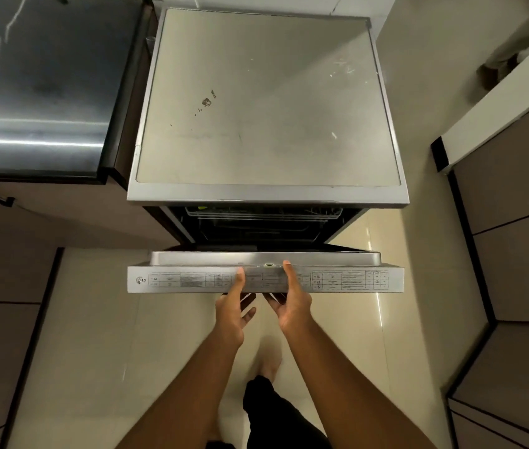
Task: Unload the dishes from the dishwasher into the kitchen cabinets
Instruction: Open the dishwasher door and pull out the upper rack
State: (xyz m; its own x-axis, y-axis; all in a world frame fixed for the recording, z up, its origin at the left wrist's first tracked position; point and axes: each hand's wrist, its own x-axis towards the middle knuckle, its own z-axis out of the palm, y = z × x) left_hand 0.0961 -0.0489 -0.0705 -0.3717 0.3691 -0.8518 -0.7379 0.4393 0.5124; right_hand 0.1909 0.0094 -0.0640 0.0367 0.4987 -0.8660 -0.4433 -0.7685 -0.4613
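Note:
A silver freestanding dishwasher (pixel 266 102) stands ahead of me, seen from above. Its door (pixel 354 280) is tilted partly open, the top edge with printed labels facing me. My left hand (pixel 234 309) and my right hand (pixel 289 303) both grip that edge near its middle, thumbs on top and fingers curled underneath. Through the gap I see dark wire racks (pixel 263 222); any dishes inside are hidden, apart from a small yellow-green item at the upper left of the rack.
A dark glossy countertop (pixel 36 85) lies to the left, brown cabinet fronts (pixel 4 280) below it. More cabinets (pixel 516 241) line the right side under a white counter edge (pixel 499 102). Pale floor tiles (pixel 127 351) stretch beneath me, with my foot (pixel 269 364) visible.

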